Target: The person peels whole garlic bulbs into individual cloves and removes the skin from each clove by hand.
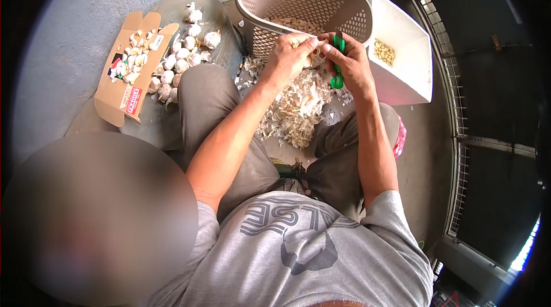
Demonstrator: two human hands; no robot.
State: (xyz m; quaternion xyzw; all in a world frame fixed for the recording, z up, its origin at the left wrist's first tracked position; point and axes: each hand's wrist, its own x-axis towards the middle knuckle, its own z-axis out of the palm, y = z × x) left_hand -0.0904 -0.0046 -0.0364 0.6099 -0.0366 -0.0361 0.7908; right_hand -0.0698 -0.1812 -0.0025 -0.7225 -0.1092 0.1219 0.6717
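Note:
My left hand [291, 59] is closed in a pinch above the peelings, against the near rim of the basket. Its fingertips hold a piece of garlic [310, 61], mostly hidden by the fingers. Close beside it, my right hand [351, 67] is wrapped around a small knife [337, 82] with a bright green handle, its dark blade pointing away from me. The right thumb and index finger meet the left fingertips at the garlic. Below both hands lies a heap of papery garlic skins [298, 109] on the floor between my legs.
A perforated plastic basket [252, 5] stands ahead with pale bits inside. Right of it, a white foam box [410, 60] holds peeled cloves [383, 52]. At left, whole garlic bulbs [182, 54] lie beside opened cardboard [109, 100] bearing loose cloves [135, 57]. A dark grille [459, 106] borders the right.

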